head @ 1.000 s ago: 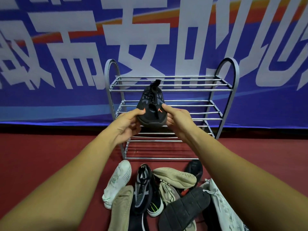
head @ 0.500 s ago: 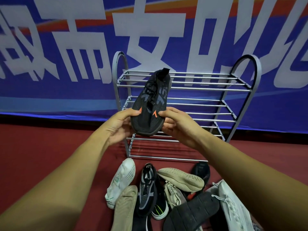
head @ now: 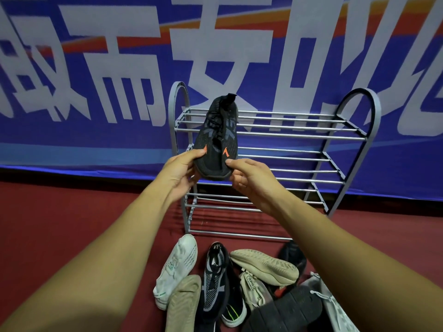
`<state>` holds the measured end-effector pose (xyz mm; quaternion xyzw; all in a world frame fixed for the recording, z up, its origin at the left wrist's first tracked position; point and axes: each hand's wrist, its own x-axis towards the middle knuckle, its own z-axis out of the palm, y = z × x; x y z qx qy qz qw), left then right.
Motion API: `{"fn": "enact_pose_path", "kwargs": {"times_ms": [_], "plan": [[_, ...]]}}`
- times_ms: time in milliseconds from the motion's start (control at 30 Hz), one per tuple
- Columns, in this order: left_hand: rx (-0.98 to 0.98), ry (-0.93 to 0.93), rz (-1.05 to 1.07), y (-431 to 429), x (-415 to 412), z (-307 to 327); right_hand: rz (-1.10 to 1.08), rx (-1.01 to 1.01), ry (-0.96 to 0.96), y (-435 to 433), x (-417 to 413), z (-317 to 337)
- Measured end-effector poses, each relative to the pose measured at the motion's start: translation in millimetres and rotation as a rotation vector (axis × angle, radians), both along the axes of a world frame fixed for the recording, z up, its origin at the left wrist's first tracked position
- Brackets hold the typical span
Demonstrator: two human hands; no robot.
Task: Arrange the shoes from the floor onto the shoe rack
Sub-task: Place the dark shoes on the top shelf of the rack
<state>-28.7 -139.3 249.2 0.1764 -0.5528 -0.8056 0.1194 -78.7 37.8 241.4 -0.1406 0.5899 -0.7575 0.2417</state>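
A black knit sneaker [head: 217,137] with orange marks is held up by its toe, heel pointing away over the left end of the rack's top shelf. My left hand [head: 181,170] grips the toe's left side and my right hand [head: 249,176] grips its right side. The grey metal shoe rack [head: 311,137] has three bar shelves, all bare, and stands against the banner. On the floor below lie several shoes: a white sneaker [head: 176,267], a black-and-grey mesh sneaker [head: 214,281], a beige shoe sole-up [head: 263,265], a black sandal sole [head: 285,312].
A blue banner [head: 96,68] with large white characters covers the wall behind the rack. The floor is dark red carpet [head: 60,224]. Another beige sole [head: 183,305] and a white laced shoe [head: 333,307] sit at the pile's edges.
Both hands have raised the black sneaker from the middle shelf's height up to the top shelf, and its heel now reaches over the top bars.
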Motion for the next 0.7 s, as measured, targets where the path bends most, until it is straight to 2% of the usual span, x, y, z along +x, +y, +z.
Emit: {"fn": "enact_pose_path", "kwargs": {"times_ms": [300, 500, 700], "plan": [[-0.155, -0.054, -0.113, -13, -14, -1, -0.08, -0.134, 0.019, -29, -32, -17], [0.066, -0.069, -0.075, -23, -34, -1, -0.117, -0.153, 0.022, -57, -54, -9], [0.221, 0.009, 0.093, -36, -63, -5, -0.187, -0.089, 0.042, -93, -79, 5]]}}
